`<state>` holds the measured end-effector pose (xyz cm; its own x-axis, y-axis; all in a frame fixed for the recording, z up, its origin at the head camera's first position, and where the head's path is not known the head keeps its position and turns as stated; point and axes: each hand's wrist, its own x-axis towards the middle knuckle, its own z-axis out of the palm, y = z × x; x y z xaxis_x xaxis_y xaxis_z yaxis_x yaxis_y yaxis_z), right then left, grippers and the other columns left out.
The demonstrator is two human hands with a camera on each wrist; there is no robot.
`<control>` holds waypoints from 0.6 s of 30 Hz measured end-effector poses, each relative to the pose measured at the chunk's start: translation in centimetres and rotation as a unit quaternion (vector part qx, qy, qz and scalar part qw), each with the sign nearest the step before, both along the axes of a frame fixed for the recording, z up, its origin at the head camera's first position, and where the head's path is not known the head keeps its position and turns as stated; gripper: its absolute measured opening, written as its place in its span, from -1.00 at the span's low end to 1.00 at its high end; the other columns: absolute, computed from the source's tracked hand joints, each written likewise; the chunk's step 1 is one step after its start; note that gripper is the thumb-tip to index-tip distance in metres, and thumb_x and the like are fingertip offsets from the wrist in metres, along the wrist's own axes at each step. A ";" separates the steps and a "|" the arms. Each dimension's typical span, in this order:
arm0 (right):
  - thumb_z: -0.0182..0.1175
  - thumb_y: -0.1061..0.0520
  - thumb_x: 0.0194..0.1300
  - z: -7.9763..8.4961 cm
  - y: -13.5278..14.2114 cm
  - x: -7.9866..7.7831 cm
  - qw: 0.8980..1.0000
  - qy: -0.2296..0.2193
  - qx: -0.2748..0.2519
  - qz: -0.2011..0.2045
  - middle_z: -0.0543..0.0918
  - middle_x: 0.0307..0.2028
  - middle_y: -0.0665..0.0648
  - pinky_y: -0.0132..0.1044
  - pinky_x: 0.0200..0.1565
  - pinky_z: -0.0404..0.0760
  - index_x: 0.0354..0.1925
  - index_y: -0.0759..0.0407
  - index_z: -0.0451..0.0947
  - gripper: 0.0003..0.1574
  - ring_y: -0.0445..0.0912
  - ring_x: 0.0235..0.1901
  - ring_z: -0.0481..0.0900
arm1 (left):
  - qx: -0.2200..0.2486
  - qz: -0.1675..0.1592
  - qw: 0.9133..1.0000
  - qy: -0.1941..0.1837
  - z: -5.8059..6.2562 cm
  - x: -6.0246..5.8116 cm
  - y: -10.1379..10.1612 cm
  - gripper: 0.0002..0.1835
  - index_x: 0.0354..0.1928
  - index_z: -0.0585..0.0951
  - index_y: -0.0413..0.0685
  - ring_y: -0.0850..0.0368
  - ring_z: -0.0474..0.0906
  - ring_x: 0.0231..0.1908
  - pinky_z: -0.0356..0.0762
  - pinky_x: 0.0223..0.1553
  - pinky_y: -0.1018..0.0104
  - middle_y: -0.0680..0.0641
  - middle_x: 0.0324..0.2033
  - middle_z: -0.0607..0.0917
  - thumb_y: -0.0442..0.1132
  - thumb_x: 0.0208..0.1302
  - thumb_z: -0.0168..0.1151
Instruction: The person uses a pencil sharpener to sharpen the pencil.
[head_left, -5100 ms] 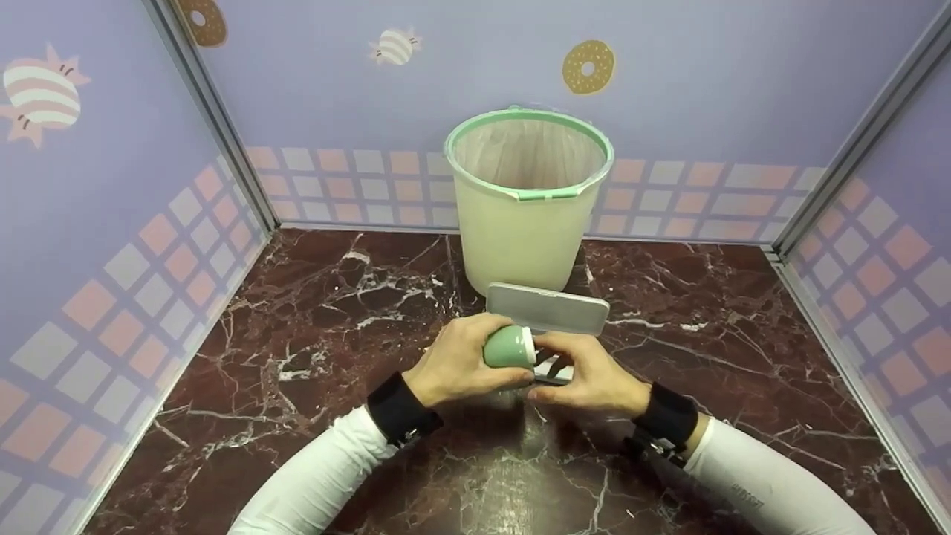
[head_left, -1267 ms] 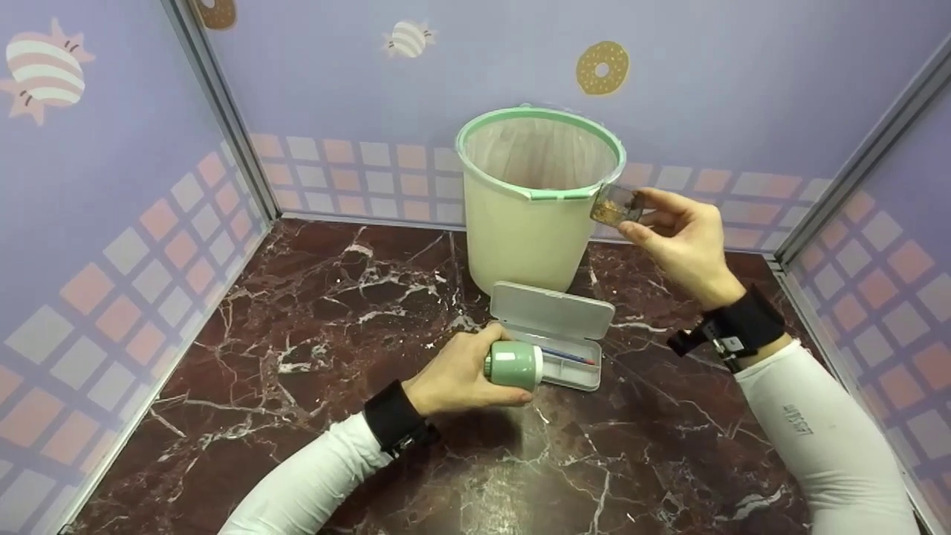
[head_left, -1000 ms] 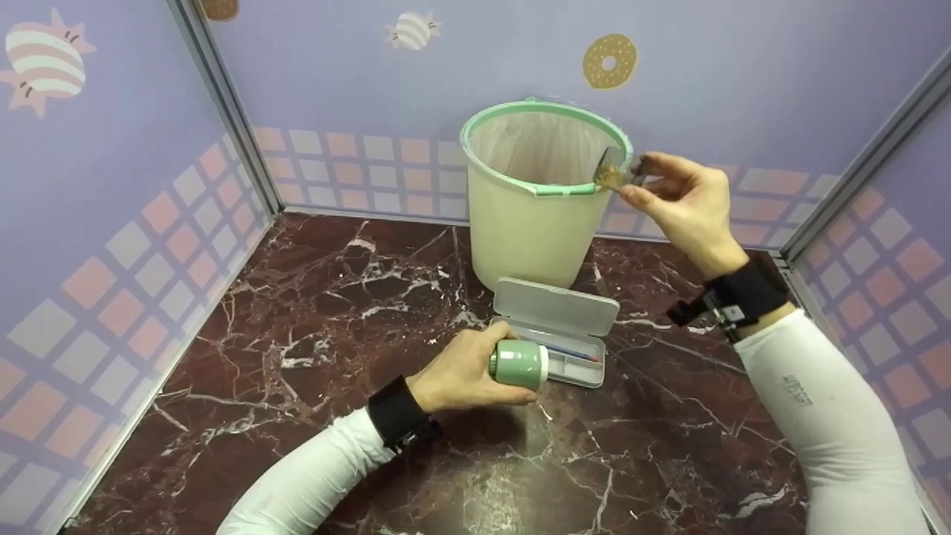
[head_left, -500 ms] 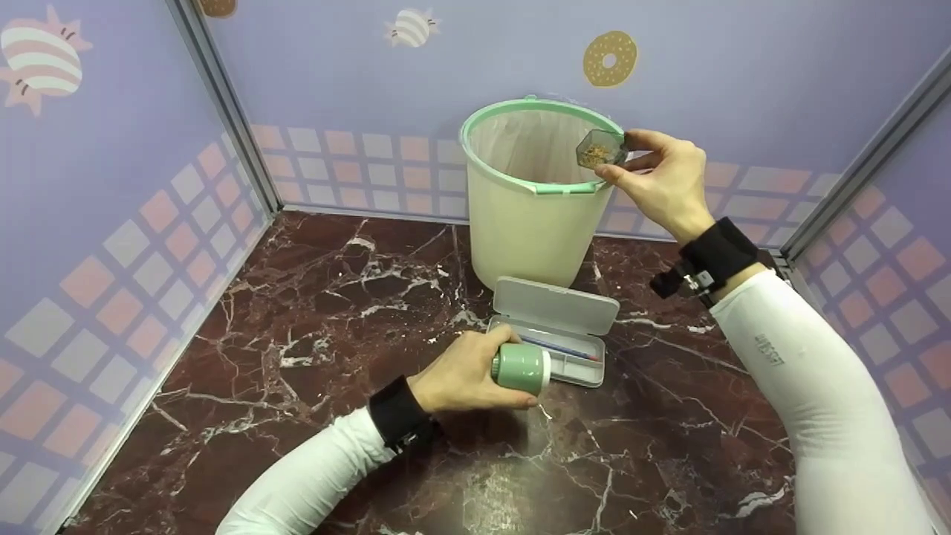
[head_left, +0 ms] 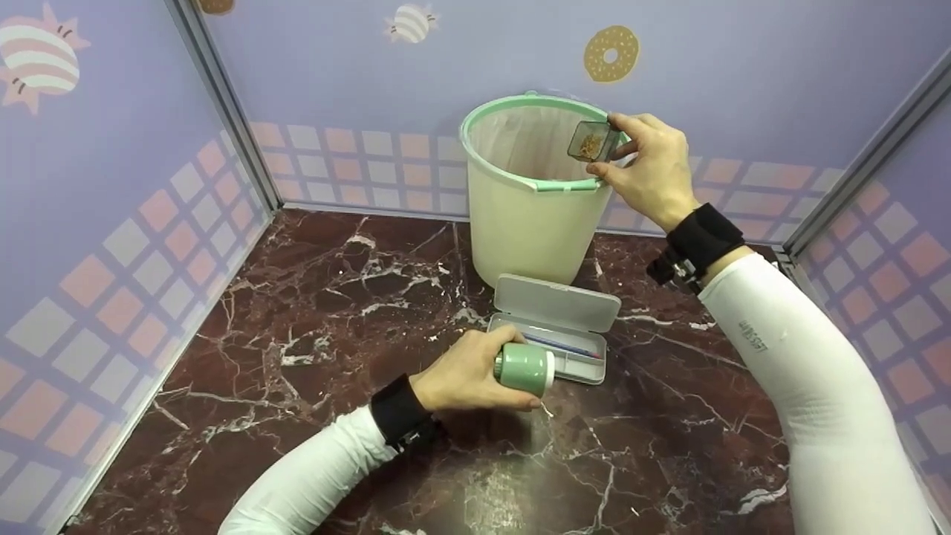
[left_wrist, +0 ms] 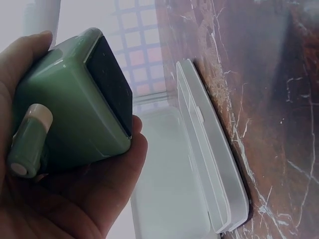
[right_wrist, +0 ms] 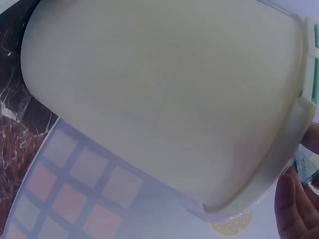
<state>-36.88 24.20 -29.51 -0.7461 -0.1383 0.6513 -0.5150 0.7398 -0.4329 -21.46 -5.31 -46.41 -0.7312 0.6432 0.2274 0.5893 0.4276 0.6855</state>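
Observation:
My left hand (head_left: 464, 375) grips a green pencil sharpener (head_left: 524, 369) on its side above the marble surface. In the left wrist view, the sharpener's crank handle (left_wrist: 31, 142) sticks out toward the camera, and a dark rectangular face shows on its far side. Up at the bin, my right hand (head_left: 654, 171) pinches a small see-through shavings drawer (head_left: 591, 141) between thumb and fingers. Brownish pencil shavings lie inside it. The drawer is tilted over the right part of the opening of the waste bin (head_left: 531, 230). In the right wrist view, the bin (right_wrist: 159, 89) hides most of the drawer.
Just beyond my left hand, a white pencil case (head_left: 557, 301) lies with its lid raised, close in front of the bin. A blue pencil (head_left: 561, 345) with a red end lies in it. Patterned panels (head_left: 356, 89) enclose the marble surface (head_left: 349, 297) at the back and sides.
Both hands were together at the sharpener earlier. My right hand has since carried the shavings drawer up and left over the bin, tilting it. The left hand stays nearly still.

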 end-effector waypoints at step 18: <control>0.59 0.30 0.23 1.9 0.3 -0.2 0.985 0.023 0.168 0.003 0.70 0.29 0.37 0.35 0.18 0.75 0.46 0.21 0.64 -0.17 0.37 0.00 0.82 | -0.018 0.008 1.000 0.004 0.2 0.0 0.1 -0.25 0.20 0.63 0.00 0.28 0.67 -0.33 0.70 -0.28 0.40 -0.03 -0.16 0.86 0.13 0.05 0.77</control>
<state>-37.09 24.47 -27.57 -0.7158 -0.3571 0.6001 -0.5335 0.8341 -0.1400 -21.48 -5.25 -46.24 -0.7395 0.6395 0.2102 0.5878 0.4613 0.6645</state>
